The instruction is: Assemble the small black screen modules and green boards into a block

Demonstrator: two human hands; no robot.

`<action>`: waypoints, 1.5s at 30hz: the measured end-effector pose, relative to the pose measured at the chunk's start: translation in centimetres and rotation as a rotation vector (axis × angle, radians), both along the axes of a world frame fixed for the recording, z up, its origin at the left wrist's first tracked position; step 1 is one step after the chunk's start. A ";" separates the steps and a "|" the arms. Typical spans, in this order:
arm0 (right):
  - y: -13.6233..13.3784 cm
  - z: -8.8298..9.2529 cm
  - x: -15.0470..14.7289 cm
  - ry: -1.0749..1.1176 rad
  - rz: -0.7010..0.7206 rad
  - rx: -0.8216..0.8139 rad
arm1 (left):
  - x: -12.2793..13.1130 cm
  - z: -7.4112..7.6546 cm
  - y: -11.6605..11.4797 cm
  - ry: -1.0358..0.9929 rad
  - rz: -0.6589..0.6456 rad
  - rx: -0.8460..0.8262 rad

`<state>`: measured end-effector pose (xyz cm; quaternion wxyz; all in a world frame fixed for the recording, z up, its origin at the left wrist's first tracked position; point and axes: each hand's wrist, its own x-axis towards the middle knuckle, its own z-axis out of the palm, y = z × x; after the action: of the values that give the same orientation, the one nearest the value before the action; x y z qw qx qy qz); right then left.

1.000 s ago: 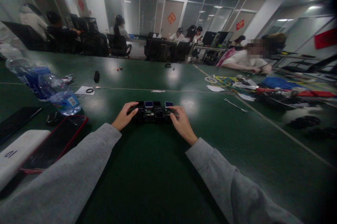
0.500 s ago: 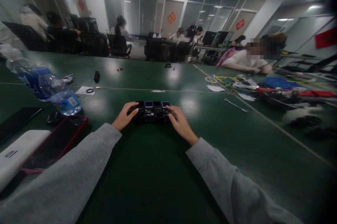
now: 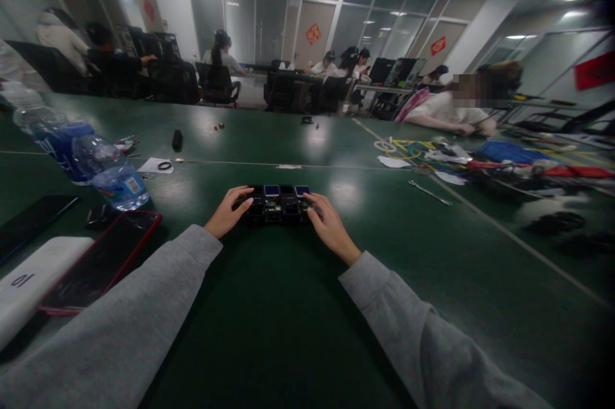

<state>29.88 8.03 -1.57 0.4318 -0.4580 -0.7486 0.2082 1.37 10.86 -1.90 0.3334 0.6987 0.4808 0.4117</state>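
Note:
A black electronic device (image 3: 280, 205) with two small dark screens on top rests on the green table (image 3: 288, 306), straight ahead. My left hand (image 3: 229, 211) grips its left end, thumb at the near side and fingers over the top edge. At the right end my right hand (image 3: 329, 223) grips it the same way, fingertips beside the right screen. Both hands are in grey sleeves. Parts of the device's ends are hidden behind the fingers.
Left: water bottles (image 3: 113, 172), a red-edged phone (image 3: 103, 261), a white power bank (image 3: 41, 274). Right: a wrench (image 3: 430, 193), a pile of cables and parts (image 3: 509, 168), and a person (image 3: 446, 111) leaning on the table. More people sit behind.

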 end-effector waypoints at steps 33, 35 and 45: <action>0.5 -0.6 0.1 -0.036 0.023 0.027 | -0.2 -0.1 0.1 0.046 -0.008 0.008; 0.5 -0.7 0.1 -0.027 0.021 0.021 | -0.2 0.0 0.1 0.056 -0.006 0.013; 0.6 -0.6 0.0 -0.005 0.033 0.021 | -0.1 -0.1 0.1 0.062 0.006 0.045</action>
<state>29.92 8.62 -2.21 0.4312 -0.4415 -0.7593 0.2064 1.28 11.00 -1.97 0.3011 0.7172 0.4835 0.4015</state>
